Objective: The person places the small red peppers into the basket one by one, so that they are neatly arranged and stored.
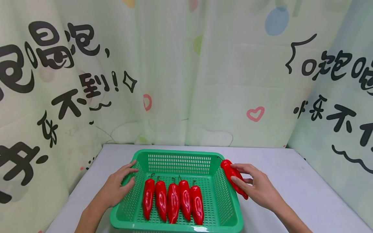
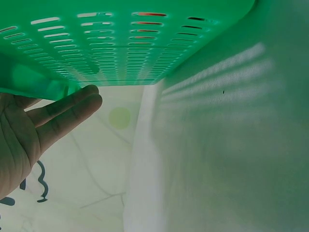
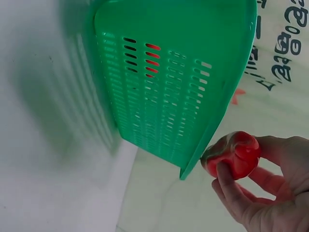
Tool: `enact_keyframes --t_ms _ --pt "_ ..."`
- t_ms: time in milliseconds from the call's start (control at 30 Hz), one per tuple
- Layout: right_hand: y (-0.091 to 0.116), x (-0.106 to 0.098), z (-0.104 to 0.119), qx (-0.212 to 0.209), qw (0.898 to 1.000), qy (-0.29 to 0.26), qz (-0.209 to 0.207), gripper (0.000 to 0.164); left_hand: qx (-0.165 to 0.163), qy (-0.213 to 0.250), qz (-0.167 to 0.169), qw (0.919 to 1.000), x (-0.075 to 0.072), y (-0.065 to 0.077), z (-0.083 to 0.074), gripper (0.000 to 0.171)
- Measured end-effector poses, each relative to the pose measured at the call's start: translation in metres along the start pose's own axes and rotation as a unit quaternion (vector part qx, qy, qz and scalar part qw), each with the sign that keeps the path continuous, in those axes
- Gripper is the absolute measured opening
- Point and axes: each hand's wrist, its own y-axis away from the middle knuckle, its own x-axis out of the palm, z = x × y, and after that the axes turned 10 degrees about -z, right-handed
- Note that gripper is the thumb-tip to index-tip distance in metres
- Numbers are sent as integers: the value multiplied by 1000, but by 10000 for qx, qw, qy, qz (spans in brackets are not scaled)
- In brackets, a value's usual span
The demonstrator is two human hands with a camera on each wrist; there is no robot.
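Over the right rim of a green plastic basket, my right hand pinches a glossy red chili pepper between thumb and fingers. The pepper slants, its stem end pointing away and to the left. In the right wrist view its blunt end shows beside the rim. Several similar red peppers lie in a row on the basket floor, stems toward the far side. My left hand rests at the left rim with its fingers spread; in the left wrist view, two straight fingers extend along the basket's outside.
The basket stands on a white-covered table. Behind and to both sides hangs a pale green curtain with black lettering and coloured shapes. Slots in the basket wall let some red show through.
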Motion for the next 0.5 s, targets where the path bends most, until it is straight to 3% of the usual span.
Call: enact_keyframes --t_ms 500 --pt "5 8 9 206 9993 45 293 48 3 -18 28 10000 1 0 1 29"
